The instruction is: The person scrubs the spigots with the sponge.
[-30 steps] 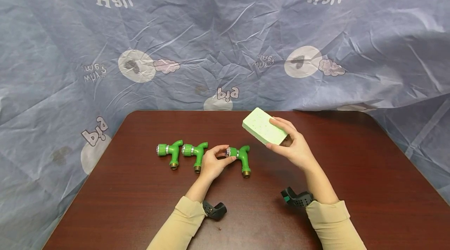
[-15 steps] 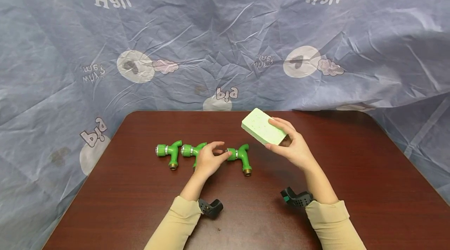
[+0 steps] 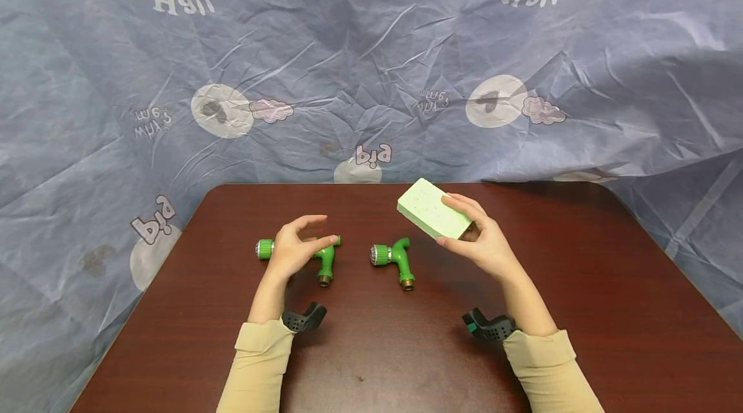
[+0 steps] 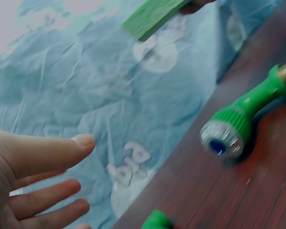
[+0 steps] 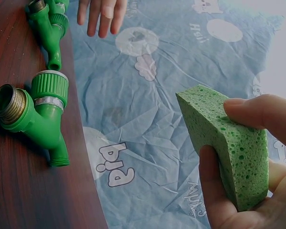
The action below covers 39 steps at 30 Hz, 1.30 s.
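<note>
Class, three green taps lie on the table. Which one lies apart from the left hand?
The rightmost green tap, lying alone nearest the sponge. The other two sit together under the left hand.

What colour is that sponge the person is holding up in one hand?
The sponge is light green and full of small pores; the right wrist view shows it best, pinched in the right hand.
</note>
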Available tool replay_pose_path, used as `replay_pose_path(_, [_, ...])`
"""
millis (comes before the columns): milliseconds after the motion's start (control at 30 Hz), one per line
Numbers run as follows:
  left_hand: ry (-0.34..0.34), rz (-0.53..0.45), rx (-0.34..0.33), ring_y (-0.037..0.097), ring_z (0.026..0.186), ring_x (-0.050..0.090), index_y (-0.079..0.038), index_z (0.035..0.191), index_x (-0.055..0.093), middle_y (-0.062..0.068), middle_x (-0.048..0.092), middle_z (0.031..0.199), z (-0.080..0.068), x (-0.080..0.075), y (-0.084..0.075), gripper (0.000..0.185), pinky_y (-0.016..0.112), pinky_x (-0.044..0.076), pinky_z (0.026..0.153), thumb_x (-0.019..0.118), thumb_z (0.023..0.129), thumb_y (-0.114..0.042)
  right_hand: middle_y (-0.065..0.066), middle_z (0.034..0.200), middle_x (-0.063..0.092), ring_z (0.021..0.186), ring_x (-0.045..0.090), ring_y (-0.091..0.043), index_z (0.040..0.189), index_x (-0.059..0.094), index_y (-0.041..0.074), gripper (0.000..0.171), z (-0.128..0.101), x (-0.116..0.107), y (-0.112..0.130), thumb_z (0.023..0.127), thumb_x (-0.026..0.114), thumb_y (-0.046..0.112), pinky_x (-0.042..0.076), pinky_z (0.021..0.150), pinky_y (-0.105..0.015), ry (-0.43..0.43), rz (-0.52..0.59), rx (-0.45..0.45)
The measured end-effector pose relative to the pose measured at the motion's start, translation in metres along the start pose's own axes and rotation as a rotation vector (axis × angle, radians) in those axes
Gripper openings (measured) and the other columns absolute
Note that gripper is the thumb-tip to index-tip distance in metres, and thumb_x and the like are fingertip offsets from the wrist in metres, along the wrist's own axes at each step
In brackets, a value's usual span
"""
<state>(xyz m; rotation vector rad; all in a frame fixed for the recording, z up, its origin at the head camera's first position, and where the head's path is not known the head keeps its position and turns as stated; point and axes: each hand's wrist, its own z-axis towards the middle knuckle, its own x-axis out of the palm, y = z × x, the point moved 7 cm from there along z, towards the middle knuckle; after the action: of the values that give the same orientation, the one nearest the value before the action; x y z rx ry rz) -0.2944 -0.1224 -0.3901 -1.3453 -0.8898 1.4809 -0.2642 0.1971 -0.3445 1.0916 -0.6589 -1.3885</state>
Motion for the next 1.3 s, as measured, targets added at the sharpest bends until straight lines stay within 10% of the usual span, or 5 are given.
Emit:
replay_pose_path(567, [-0.022,-0.042,-0.103,0.033,0.116,0.053,-0.005,0.124,0.06,0.015,0.058,0.125,0.003,-0.028,0.049,0.055,0.04,0.047,0.092,0.081,0.074,-0.014,-0.013,0.14,0.034,0.098,0.055,-0.015,0.134,0.047,-0.004,0.068,0.0,0.001,0.001,0.072,0.072,-0.015,0.052,0.075,-0.019,0.009,0.013,-0.012])
replay_pose_path(1300, [0.073,0.184,-0.092,0.031,0.11,0.058,-0.002,0.12,0.062,0.015,0.061,0.121,0.008,-0.026,0.06,0.052,0.039,0.051,0.087,0.079,0.071,-0.003,-0.013,0.141,0.033,0.097,0.055,-0.014,0.134,0.047,-0.003,0.067,0.001,0.002,-0.002,0.072,0.072,-0.013,0.052,0.075,-0.019,0.011,0.001,0.012])
